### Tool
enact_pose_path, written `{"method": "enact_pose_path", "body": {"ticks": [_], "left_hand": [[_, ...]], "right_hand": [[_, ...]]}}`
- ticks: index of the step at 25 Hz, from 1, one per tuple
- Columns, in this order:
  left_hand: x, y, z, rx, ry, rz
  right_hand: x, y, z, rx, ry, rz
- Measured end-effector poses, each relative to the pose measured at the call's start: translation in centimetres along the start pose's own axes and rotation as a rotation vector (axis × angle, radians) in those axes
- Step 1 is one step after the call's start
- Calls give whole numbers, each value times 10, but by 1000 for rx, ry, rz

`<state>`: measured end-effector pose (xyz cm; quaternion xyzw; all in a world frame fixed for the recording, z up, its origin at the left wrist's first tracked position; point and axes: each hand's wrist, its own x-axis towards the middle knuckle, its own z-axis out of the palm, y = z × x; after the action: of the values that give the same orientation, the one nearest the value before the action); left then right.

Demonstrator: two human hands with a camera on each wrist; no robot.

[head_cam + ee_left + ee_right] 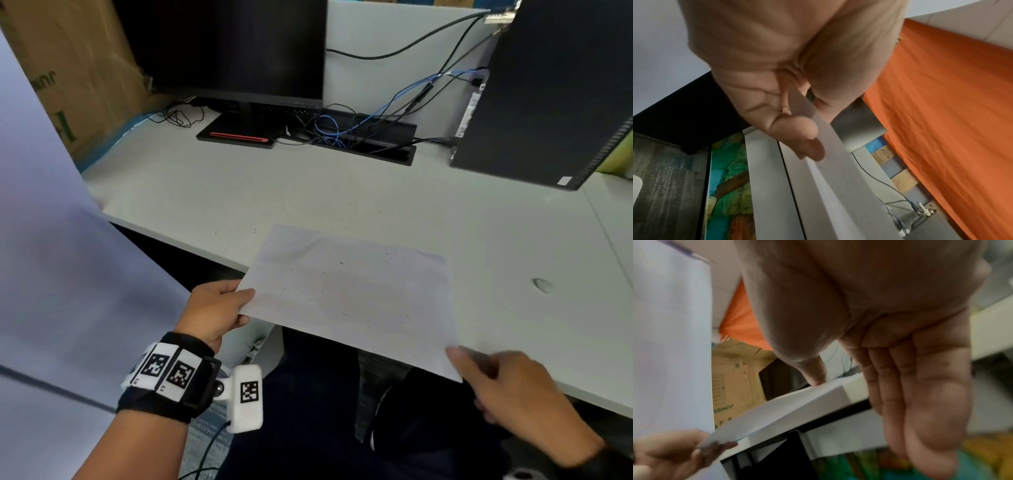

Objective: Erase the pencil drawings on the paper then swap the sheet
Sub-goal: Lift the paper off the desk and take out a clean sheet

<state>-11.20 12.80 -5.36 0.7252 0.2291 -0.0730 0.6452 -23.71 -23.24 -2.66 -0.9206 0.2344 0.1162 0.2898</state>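
Observation:
A creased white paper sheet (346,294) with faint smudges and dark specks hangs half over the desk's front edge (513,387). My left hand (219,308) pinches its near left corner between thumb and fingers; the left wrist view shows the paper sheet (824,139) edge-on in that pinch. My right hand (507,387) is at the near right corner, blurred. Its thumb lies on top of the paper sheet (789,408) and its fingers (920,394) stretch out straight below the desk edge.
A small pale oval object (543,285) lies on the desk to the right. At the back stand a monitor (239,51), a cable tray (370,140) and a dark computer tower (548,96). A pale panel (51,240) and a cardboard box (68,68) fill the left.

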Motion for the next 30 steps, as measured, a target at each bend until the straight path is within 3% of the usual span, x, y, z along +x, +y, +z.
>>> {"method": "enact_pose_path", "body": {"ticks": [5,7,9,22,30], "left_hand": [[-3,-7,-26,67,11,-67],[-7,-15,-38,125,-2,-104],[-9,-25,-53,159,-17,-151],[-18,-87,-159,130,-105,-262],[32,-153,-151,198,73,-341]], "right_hand": [[-5,-16,33,1099,-449,132],[4,-25,41,1254,-506,61],[10,-30,53,1244,-491,-1],[-18,-56,145,1000,-419,31],[33,-74,181,784,-399,84]]}}
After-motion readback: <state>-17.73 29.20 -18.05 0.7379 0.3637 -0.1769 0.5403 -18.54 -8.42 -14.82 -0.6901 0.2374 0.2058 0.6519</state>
